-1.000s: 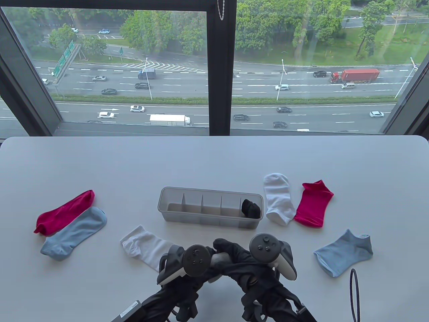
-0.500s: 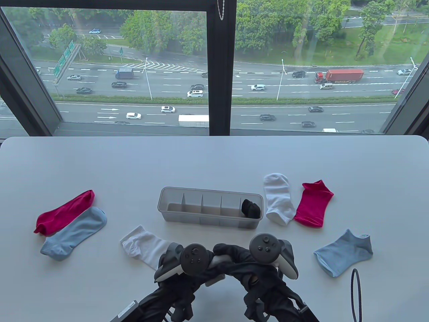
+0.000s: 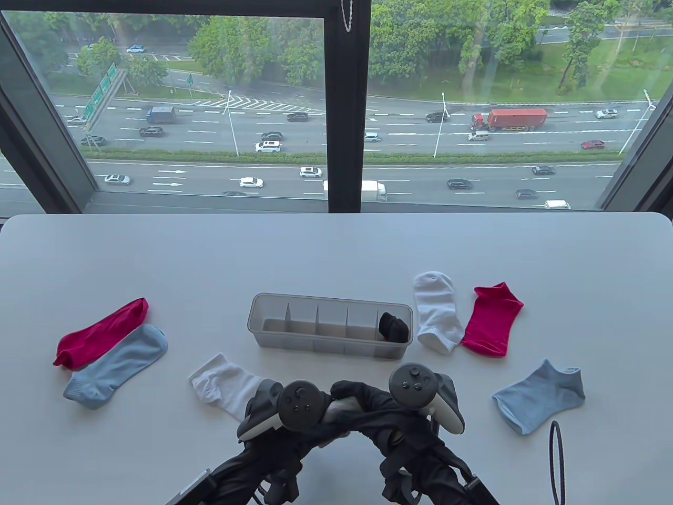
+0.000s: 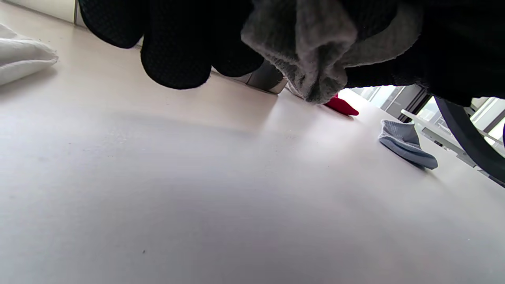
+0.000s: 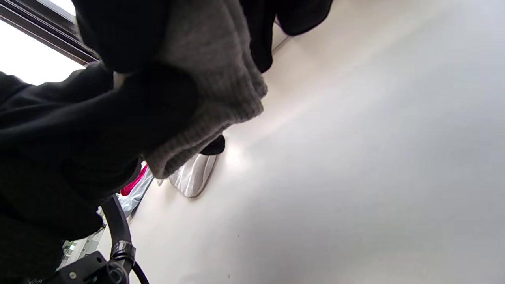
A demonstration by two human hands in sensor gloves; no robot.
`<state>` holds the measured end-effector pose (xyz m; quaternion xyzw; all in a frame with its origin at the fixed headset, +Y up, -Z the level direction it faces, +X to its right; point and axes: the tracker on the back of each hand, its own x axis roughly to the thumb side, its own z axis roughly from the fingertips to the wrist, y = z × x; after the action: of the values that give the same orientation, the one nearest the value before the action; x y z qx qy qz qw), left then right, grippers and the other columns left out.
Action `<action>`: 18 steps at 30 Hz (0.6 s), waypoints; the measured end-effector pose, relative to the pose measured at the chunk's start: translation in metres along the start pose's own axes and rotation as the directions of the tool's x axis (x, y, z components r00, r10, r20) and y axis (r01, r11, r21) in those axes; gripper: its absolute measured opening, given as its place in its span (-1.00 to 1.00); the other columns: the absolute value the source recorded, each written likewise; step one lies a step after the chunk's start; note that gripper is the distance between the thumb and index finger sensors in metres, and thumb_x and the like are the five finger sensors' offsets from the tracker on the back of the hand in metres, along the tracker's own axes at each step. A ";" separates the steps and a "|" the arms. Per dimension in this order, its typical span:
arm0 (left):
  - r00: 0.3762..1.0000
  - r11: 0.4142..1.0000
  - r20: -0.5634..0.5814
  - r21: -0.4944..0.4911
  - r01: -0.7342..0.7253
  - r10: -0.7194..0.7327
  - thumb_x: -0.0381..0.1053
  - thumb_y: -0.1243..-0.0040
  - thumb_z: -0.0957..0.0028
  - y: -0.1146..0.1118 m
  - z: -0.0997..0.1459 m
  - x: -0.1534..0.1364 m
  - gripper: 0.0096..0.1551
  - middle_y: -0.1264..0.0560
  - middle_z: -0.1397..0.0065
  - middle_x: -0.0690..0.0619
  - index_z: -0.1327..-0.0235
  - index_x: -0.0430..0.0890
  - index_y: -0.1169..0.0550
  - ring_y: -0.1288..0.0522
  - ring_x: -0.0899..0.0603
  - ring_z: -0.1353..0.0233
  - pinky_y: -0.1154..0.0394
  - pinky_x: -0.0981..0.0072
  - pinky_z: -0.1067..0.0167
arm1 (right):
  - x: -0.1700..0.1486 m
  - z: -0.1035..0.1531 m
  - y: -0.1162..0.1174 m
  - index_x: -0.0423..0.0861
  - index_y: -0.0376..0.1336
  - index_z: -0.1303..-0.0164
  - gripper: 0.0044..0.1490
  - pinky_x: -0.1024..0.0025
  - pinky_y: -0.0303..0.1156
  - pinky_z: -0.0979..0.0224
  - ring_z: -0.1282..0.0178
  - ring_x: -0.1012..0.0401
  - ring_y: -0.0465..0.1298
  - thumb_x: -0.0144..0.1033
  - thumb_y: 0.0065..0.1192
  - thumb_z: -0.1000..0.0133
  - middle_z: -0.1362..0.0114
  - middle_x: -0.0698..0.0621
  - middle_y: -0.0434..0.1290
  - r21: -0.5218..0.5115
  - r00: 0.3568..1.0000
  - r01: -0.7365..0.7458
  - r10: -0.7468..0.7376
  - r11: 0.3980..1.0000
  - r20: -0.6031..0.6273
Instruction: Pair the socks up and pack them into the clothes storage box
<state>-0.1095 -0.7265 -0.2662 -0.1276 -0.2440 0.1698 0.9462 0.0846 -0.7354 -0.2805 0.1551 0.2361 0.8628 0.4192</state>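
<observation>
- Both my hands have drifted slightly leftward since the earlier frame.
- My left hand (image 3: 294, 407) and right hand (image 3: 415, 394) grip one bunched grey sock (image 3: 340, 406), rolling it for the box (image 3: 273, 344).

The gloved left hand (image 3: 294, 407) and right hand (image 3: 386, 407), gripping a bunched grey knitted sock (image 3: 342, 406), are shifted slightly leftward.

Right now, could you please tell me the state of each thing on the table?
Grey sock: gripped by both hands, off the table.
Storage box: open, black socks in its right end compartment, others empty.
White, red and blue socks: loose, flat, unpaired.
Left hand, right hand: curled round the grey sock.
</observation>
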 end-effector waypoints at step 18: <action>0.995 0.993 0.093 0.112 -0.047 0.037 0.04 -0.07 -0.15 0.005 0.005 0.001 -0.28 -0.42 -0.39 -0.29 -0.43 -0.34 -0.24 -0.51 -0.32 -0.32 -0.36 -0.35 -0.39 | -0.009 -0.002 0.001 0.03 0.04 -0.46 -0.32 0.08 0.17 -0.69 -0.46 0.17 0.41 0.12 0.06 -0.24 -0.41 0.09 0.41 0.050 0.983 0.181 -0.178 0.982 -0.051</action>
<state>-0.1127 -0.7207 -0.2630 -0.0707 -0.2741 0.2090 0.9361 0.0888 -0.7440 -0.2823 0.1245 0.2822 0.8181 0.4853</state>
